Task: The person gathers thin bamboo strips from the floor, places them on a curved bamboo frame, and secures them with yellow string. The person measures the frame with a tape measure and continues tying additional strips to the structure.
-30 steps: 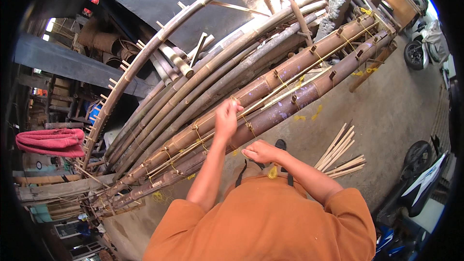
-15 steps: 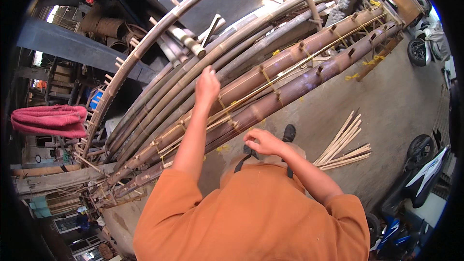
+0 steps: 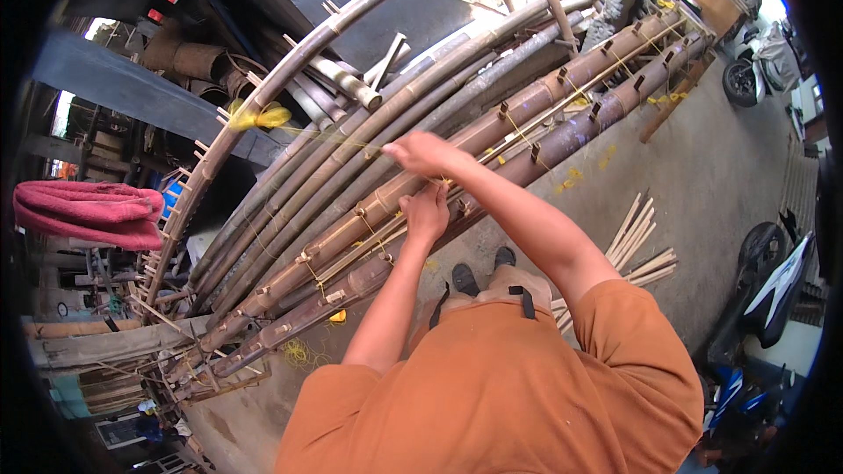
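My right hand (image 3: pixel 423 154) is closed on yellow twine (image 3: pixel 338 137), which stretches out to the left. At its far end a loose yellow hank (image 3: pixel 261 115) shows in front of a curved bamboo pole. Just below, my left hand (image 3: pixel 426 212) is closed at the bamboo, with a bit of yellow at its fingertips. Both hands are over two thick brown bamboo poles, the farther pole (image 3: pixel 470 142) and the nearer pole (image 3: pixel 369 276). Short pegs stick out of them, thin bamboo strips run between them, and yellow ties bind them.
Beyond lie several long bamboo poles (image 3: pixel 351 145) and the curved pole with pegs (image 3: pixel 303 57). A red cloth (image 3: pixel 88 215) hangs at left. On the floor are bamboo sticks (image 3: pixel 634 233) and tangled yellow twine (image 3: pixel 305 354). A motorbike (image 3: pixel 777 307) stands at right.
My right hand has swung up and left from near my body to the poles. My left hand has come down and right. The yellow hank and taut twine have come into view.
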A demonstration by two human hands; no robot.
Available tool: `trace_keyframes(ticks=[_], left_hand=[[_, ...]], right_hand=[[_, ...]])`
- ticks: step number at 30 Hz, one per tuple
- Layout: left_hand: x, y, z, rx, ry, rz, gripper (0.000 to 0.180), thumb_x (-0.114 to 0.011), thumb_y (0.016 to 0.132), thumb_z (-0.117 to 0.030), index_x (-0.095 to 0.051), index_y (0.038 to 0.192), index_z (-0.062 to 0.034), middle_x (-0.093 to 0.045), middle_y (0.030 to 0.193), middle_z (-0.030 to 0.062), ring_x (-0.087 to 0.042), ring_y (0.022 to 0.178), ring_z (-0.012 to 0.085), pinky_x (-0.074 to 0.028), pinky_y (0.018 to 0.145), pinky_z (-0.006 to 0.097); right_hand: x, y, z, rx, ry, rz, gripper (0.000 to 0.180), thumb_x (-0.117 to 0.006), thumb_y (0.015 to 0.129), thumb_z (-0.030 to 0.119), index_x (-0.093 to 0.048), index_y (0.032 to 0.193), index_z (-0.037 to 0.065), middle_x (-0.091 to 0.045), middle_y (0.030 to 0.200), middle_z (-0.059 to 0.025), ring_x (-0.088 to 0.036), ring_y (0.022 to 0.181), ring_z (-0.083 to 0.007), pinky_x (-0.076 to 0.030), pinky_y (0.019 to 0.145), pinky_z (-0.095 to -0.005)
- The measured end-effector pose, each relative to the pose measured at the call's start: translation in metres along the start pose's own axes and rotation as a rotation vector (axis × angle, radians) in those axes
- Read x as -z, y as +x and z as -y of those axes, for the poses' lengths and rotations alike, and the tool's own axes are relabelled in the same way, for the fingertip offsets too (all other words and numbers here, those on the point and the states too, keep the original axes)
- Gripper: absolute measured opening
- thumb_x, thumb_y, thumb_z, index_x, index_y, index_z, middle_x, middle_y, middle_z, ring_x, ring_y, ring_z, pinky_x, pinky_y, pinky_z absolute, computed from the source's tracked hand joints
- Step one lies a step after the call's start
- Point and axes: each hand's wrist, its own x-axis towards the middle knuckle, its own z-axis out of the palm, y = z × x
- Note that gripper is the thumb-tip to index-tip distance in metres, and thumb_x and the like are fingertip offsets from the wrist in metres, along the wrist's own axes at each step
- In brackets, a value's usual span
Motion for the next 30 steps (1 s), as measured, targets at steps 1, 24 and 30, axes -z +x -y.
trace_keyframes(ticks=[1, 24, 30], left_hand=[[0.003, 0.005, 0.001, 0.006, -0.038, -0.012, 0.026, -0.051, 0.101, -0.030, -0.068, 0.110, -0.0130, -0.072, 0.100, 0.0166, -0.065, 0.092, 0.0372, -0.036, 0.087, 0.046], [-0.034, 0.149, 0.083, 0.103, -0.121, -0.072, 0.034, -0.049, 0.099, -0.031, -0.070, 0.103, -0.0052, -0.070, 0.096, 0.0235, -0.066, 0.092, 0.0446, -0.052, 0.084, 0.050], [0.088, 0.074, 0.091, 0.080, -0.116, -0.145, 0.046, -0.055, 0.098, -0.035, -0.063, 0.125, 0.0015, -0.069, 0.106, 0.0281, -0.067, 0.103, 0.0408, -0.051, 0.092, 0.048]], right_hand=[[0.010, 0.004, -0.001, -0.207, -0.389, -0.049, 0.054, -0.042, 0.104, 0.046, -0.069, 0.114, 0.001, -0.072, 0.096, -0.0222, -0.067, 0.108, -0.0362, -0.050, 0.094, -0.0466], [-0.075, -0.182, -0.052, 0.052, -0.386, 0.336, 0.020, -0.056, 0.088, 0.016, -0.067, 0.098, 0.003, -0.068, 0.094, -0.0203, -0.065, 0.093, -0.0392, -0.052, 0.083, -0.0475], [-0.141, -0.188, 0.018, -0.051, 0.489, 0.423, 0.031, -0.060, 0.095, 0.022, -0.064, 0.122, 0.008, -0.067, 0.115, -0.0090, -0.064, 0.107, -0.0236, -0.051, 0.092, -0.0378]])
